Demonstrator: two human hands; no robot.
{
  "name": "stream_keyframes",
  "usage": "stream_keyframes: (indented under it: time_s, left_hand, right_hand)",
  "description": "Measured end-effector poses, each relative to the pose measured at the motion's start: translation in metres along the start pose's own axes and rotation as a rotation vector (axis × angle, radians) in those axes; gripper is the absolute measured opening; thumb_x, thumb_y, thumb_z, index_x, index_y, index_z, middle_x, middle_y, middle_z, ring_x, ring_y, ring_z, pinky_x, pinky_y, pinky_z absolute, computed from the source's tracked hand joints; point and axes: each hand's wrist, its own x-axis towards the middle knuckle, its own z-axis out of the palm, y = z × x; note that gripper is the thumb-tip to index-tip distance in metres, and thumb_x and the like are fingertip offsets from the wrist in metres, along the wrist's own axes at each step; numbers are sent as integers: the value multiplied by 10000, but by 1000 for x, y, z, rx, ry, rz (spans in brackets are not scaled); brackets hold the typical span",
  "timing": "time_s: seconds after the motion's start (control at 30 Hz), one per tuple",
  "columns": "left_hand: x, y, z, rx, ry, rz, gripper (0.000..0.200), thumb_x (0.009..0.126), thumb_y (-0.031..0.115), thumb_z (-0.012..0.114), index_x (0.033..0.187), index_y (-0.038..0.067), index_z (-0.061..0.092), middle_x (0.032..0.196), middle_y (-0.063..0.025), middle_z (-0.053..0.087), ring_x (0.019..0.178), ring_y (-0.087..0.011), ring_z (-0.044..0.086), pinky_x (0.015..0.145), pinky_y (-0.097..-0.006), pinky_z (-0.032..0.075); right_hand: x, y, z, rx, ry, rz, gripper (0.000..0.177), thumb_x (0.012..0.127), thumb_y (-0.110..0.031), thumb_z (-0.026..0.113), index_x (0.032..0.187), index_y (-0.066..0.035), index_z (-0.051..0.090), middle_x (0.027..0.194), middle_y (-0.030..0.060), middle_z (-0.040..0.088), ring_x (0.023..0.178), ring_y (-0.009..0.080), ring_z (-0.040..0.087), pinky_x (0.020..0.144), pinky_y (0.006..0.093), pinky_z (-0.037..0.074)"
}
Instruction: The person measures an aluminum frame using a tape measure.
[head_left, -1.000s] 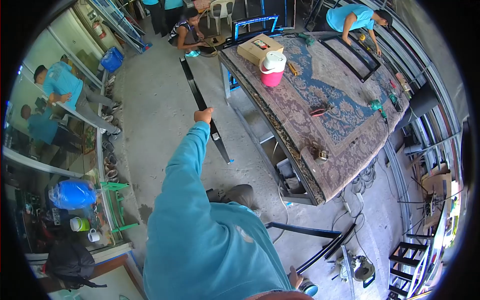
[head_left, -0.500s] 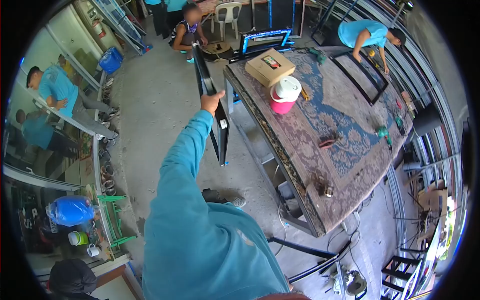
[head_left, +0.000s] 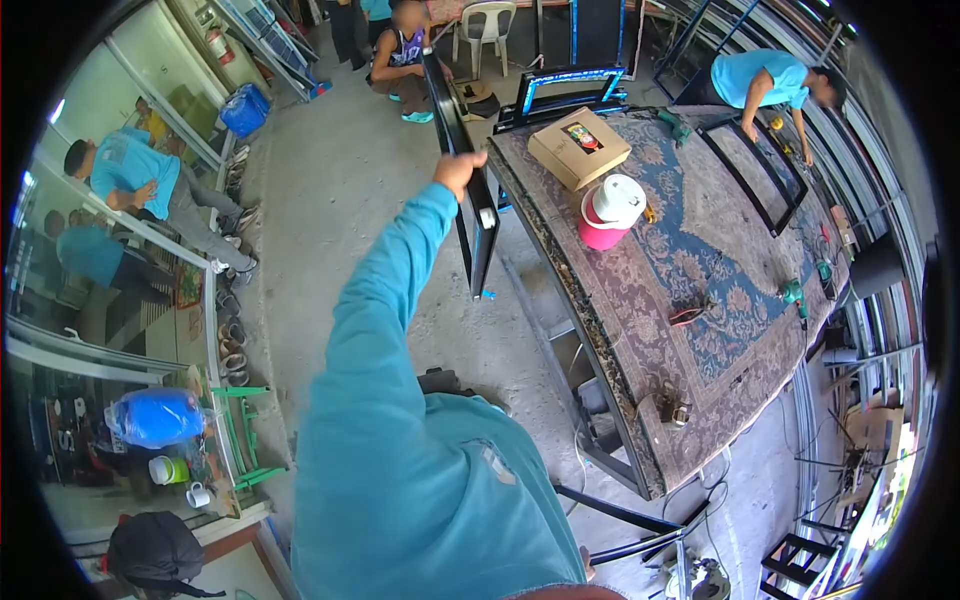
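Observation:
My left hand [head_left: 458, 172] is stretched forward and wrapped round a long black metal frame [head_left: 462, 200]. The frame hangs upright, edge-on to me, just left of the carpet-covered table [head_left: 640, 340]. A small white piece [head_left: 488, 217] shows on its near side, below my fingers. At the bottom, beside my shirt, only a sliver of my right hand [head_left: 587, 566] shows; its fingers are hidden.
On the table are a cardboard box [head_left: 580, 146], a pink and white jug [head_left: 610, 210], drills [head_left: 793, 294] and another black frame [head_left: 757, 178]. One person [head_left: 760, 85] leans over it; another [head_left: 400, 65] crouches ahead. Black bars [head_left: 630, 520] lie at lower right.
My view has shifted, so the table and room appear farther right and lower. The held frame sits higher and farther ahead against the floor, still in my left hand.

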Motion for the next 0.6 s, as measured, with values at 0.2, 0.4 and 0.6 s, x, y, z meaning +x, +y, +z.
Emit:
stream_keyframes:
  time_s: [0.2, 0.4, 0.6]
  left_hand:
    - [0, -126, -2, 222, 237, 39, 614, 725, 310, 853, 1087, -76, 543, 993, -154, 638, 888, -251, 634, 778, -407, 523]
    - [13, -170, 11, 144, 248, 83, 687, 714, 314, 857, 1106, -96, 470, 1032, -207, 613, 919, -275, 600, 852, -388, 483]
    - [6, -227, 31, 242, 343, 45, 790, 753, 396, 810, 1168, -151, 419, 1171, -309, 548, 1098, -374, 551, 980, -417, 418]
  right_hand:
    - [-31, -26, -4, -137, 76, 273, 738, 701, -393, 771, 1034, 236, 577, 987, 331, 641, 897, 357, 613, 838, 422, 483]
    - [-87, -79, -1, -238, -44, 159, 627, 698, -392, 782, 908, 184, 652, 844, 263, 682, 768, 270, 606, 761, 437, 493]
    - [-102, -76, -5, -209, -190, 277, 556, 718, -329, 779, 1011, 128, 661, 966, 229, 701, 871, 284, 664, 817, 402, 505]
